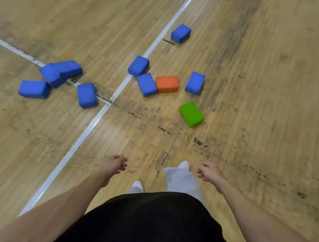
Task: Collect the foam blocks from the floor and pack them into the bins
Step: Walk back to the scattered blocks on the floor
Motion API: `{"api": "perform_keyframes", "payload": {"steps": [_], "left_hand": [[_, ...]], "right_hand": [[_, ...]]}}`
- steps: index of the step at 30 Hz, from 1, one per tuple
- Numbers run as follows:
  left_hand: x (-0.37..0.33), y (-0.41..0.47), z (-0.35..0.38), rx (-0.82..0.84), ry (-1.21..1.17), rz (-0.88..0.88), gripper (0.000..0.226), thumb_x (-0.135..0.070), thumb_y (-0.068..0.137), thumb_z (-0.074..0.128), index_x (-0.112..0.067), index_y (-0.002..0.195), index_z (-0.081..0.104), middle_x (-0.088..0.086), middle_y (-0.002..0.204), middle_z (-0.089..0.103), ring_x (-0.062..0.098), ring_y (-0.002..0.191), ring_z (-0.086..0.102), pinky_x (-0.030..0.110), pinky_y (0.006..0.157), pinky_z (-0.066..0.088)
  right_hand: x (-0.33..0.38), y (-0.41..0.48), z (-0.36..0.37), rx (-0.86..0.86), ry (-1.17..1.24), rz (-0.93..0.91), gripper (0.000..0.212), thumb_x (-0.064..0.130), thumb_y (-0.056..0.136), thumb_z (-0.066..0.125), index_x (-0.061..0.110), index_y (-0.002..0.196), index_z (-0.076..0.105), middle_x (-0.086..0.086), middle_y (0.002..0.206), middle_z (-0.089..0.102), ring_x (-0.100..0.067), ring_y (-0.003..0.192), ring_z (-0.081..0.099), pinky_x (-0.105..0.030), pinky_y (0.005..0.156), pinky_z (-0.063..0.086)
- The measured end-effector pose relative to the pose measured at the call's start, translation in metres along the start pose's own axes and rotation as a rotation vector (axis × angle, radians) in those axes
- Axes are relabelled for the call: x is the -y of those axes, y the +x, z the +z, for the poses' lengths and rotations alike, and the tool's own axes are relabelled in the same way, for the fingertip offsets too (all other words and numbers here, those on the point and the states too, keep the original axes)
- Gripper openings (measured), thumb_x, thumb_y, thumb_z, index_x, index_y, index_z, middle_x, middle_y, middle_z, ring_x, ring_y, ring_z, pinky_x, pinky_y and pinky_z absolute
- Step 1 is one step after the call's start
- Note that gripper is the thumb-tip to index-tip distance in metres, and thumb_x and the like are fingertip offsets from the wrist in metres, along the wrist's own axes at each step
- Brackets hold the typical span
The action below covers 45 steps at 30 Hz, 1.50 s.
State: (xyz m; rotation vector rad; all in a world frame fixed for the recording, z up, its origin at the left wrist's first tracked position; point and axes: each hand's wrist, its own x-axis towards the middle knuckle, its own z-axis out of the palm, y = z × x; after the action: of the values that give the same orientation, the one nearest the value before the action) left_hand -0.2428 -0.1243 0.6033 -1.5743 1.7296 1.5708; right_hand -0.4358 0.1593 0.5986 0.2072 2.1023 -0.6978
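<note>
Open floor [148,138] separates my left hand [114,164] and right hand [208,171] from the green block [191,114], which stands free on all sides. The orange block [167,84] touches a blue block [147,84] on its left, so that flank is closed. In the left pile [60,71] blue blocks overlap; the far block [180,33] stands alone.

Black clothing [150,221] hides most of the left sock [138,186].
</note>
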Motion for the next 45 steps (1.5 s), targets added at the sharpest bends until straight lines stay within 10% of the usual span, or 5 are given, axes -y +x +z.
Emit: {"api": "perform_keyframes", "payload": {"steps": [25, 45], "left_hand": [[-0.486, 0.196, 0.245, 0.214, 0.34, 0.227, 0.022, -0.016, 0.093, 0.046, -0.009, 0.101, 0.066, 0.008, 0.091, 0.067, 0.018, 0.078, 0.06, 0.025, 0.067, 0.045], [-0.394, 0.655, 0.442, 0.338, 1.249, 0.738, 0.033, -0.025, 0.09, 0.051, -0.019, 0.121, 0.059, 0.006, 0.117, 0.058, 0.027, 0.109, 0.056, 0.036, 0.091, 0.044]], "right_hand": [[0.189, 0.296, -0.3, 0.04, 0.077, -0.006, 0.013, 0.022, 0.09, 0.055, 0.015, 0.087, 0.067, -0.006, 0.089, 0.072, -0.015, 0.069, 0.064, -0.032, 0.075, 0.052], [0.122, 0.775, -0.143, -0.02, -0.443, -0.383, 0.027, 0.031, 0.092, 0.056, 0.014, 0.112, 0.061, -0.005, 0.109, 0.06, -0.022, 0.109, 0.054, -0.031, 0.092, 0.04]]}}
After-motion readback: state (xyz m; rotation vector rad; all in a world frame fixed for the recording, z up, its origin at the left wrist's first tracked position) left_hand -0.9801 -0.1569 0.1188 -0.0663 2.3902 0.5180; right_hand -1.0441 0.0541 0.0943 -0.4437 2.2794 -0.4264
